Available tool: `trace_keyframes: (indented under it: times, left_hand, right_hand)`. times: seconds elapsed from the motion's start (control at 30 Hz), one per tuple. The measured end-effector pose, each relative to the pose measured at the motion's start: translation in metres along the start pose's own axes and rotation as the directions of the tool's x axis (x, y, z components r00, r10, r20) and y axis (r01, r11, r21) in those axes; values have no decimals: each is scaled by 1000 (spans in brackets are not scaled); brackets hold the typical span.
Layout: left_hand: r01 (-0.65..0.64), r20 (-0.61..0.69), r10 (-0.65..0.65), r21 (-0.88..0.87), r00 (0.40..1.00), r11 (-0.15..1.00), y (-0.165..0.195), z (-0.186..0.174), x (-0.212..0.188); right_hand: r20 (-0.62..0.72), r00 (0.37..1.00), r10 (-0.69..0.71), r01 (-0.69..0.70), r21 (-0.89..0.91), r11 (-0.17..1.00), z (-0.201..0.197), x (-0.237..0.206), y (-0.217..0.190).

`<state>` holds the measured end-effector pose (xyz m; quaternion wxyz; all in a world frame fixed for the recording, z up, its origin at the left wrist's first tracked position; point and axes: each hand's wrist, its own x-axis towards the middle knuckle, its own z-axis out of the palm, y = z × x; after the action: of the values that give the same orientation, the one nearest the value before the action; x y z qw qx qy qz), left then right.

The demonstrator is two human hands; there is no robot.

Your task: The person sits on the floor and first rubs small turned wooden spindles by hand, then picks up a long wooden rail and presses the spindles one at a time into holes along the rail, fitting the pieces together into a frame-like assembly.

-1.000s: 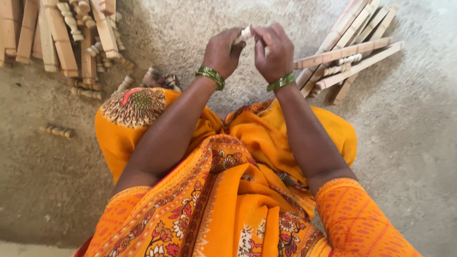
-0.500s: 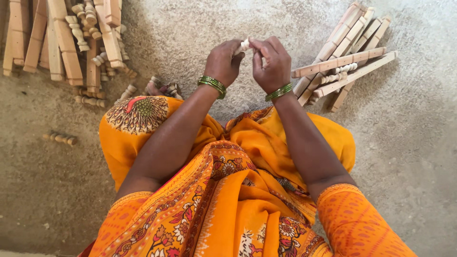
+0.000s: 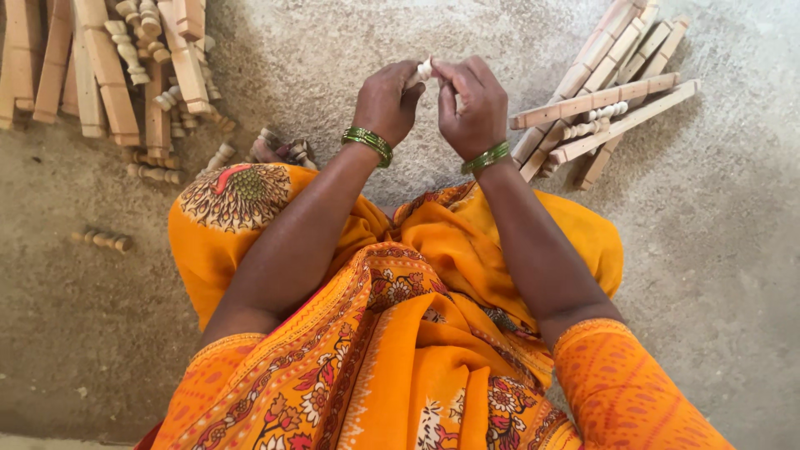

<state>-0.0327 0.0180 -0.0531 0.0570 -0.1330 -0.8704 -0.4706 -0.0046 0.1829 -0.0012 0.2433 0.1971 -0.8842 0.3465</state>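
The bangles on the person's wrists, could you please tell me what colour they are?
Green, on both the left wrist bangles and the right wrist bangles; the head view shows them.

**Orange cloth, pale wood, grey floor**

The draped orange garment (image 3: 433,333) is a bright saffron, edged with a darker red-orange border of flowers and leaves in cream, maroon and green. Over the left knee it shows a round sunflower-like motif (image 3: 237,193) in brown, cream and green with a red streak. The sleeves are orange with fine red dotted lines. Each wrist wears shiny green bangles (image 3: 367,142), touched with gold. The small turned wooden peg (image 3: 422,72) is a pale cream. The flat wooden slats (image 3: 604,98) and turned wooden spindles (image 3: 133,46) are light tan to honey. The rough concrete floor (image 3: 733,250) is speckled grey-beige.
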Motion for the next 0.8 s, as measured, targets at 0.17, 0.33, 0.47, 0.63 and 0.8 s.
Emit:
trace_keyframes:
  times: [0.17,0.33,0.47,0.63,0.8]
  left_hand:
    - [24,27,-26,56,999,998,-4,5,2]
    - [23,1,-23,40,1000,999,-5,5,0]
    - [315,205,-253,-381,945,869,5,2,4]
    - [520,393,-350,-726,851,450,13,-16,9]
    - [501,378,-345,-760,859,415,13,-20,8]
  right_hand:
    - [18,999,34,-33,-80,996,14,-4,15]
    - [35,998,55,-52,-74,996,20,-14,28]
    - [95,887,452,-461,264,847,20,-11,44]
    - [130,837,531,-493,598,632,16,-7,47]
    - [10,959,283,-264,394,881,17,-6,27]
